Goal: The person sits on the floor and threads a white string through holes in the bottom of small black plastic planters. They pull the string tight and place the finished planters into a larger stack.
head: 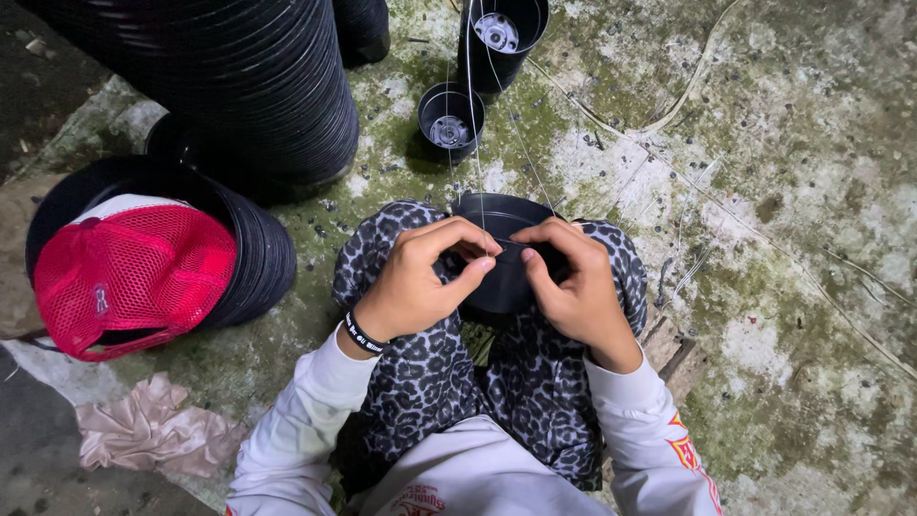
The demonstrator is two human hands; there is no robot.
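Head-camera view, looking straight down: a seated person in leopard-print trousers (420, 382) and a white long-sleeved shirt (306, 430) steadies a round black plastic pot (501, 287) on the knees at the centre of the frame. Left hand (415, 277), with a black wristband (361, 334) at the wrist, has its fingers (473, 272) curled over the pot's near rim and pinched together on a thin clear line (478, 124); right hand (573, 282) meets it from 3 o'clock, fingers (535, 268) closed on the pot's rim beside the same line. Several fine strands run from the hands up toward 12 o'clock, passing over two small open black plastic pots, one (451, 119) just beyond the knees and another (501, 38) at the top edge. A tall ribbed stack of nested black pots (239, 86) lies toward 11 o'clock. At 9 o'clock a red mesh cap (134, 277) rests in the mouth of a second black pot stack (258, 258), and a crumpled pale pink cloth (153, 435) lies at 8 o'clock. Everything sits on a mossy, stained concrete floor (783, 191).
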